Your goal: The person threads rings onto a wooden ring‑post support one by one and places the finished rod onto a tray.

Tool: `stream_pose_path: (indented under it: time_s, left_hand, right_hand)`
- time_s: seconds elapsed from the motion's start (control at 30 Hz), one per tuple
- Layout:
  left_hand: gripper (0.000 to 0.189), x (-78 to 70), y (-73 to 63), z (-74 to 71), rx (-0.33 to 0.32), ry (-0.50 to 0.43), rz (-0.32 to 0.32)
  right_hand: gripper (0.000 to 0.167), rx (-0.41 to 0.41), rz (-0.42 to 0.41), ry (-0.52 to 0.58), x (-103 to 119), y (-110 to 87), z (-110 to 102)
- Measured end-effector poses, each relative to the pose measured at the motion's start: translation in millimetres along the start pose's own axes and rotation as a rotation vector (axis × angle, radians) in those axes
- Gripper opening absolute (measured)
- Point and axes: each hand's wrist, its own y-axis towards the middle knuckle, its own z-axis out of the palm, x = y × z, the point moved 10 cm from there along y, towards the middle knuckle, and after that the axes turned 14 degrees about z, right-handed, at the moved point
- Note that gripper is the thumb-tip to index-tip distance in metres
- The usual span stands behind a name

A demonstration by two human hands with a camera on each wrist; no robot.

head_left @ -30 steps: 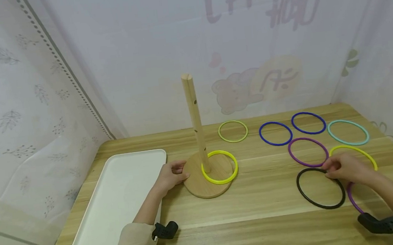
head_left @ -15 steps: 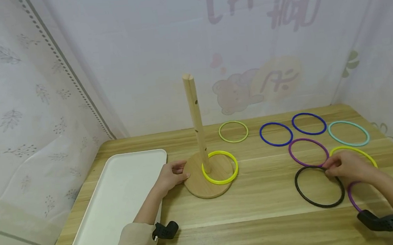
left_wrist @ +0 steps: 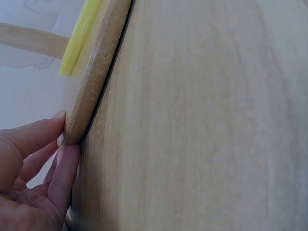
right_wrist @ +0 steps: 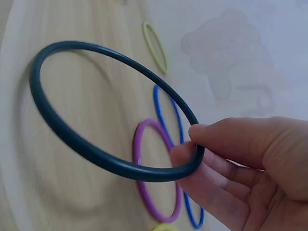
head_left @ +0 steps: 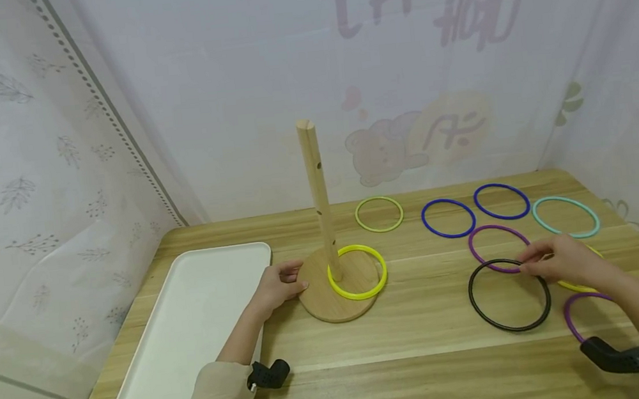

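A wooden ring-toss stand has an upright post [head_left: 320, 193] on a round base [head_left: 316, 296], with a yellow ring [head_left: 385, 270] lying around the post's foot. My left hand [head_left: 275, 287] holds the left edge of the base, thumb on the upper side and fingers against the rim, as the left wrist view shows. My right hand [head_left: 562, 263] pinches a black ring [right_wrist: 96, 155] by its edge between thumb and fingers. That ring is raised off the table, tilted, its shadow beneath it in the right wrist view.
A white tray [head_left: 192, 314] lies at the left. Across the right of the table [head_left: 429, 381] lie purple rings [head_left: 471, 249], blue rings [head_left: 423, 218], a turquoise ring [head_left: 536, 214] and a yellow ring partly behind my hand. A yellow-green ring [head_left: 357, 216] lies behind the stand.
The black ring, flat on the table a second ago, has come up in my right hand and shifted slightly left. My left hand and the stand stay in place.
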Motion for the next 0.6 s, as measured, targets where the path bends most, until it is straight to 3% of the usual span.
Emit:
stream_pose_path:
  time_s: [0.27,0.47,0.6]
  left_hand:
    - [0.047,-3.8,-0.8,-0.5,-0.002,0.006,-0.006]
    - [0.047,-8.7,-2.7,0.4,0.007,0.005,0.002]
    - [0.047,-0.5,-0.5,-1.0,-0.005,0.018,0.006]
  right_hand:
    - [0.035,0.047,-0.04,0.023,46,0.6,-1]
    - [0.029,0.016,-0.135,0.041,99,1.6,-13]
    - [0.026,-0.036,-0.208,0.058,142,-1.5,-27]
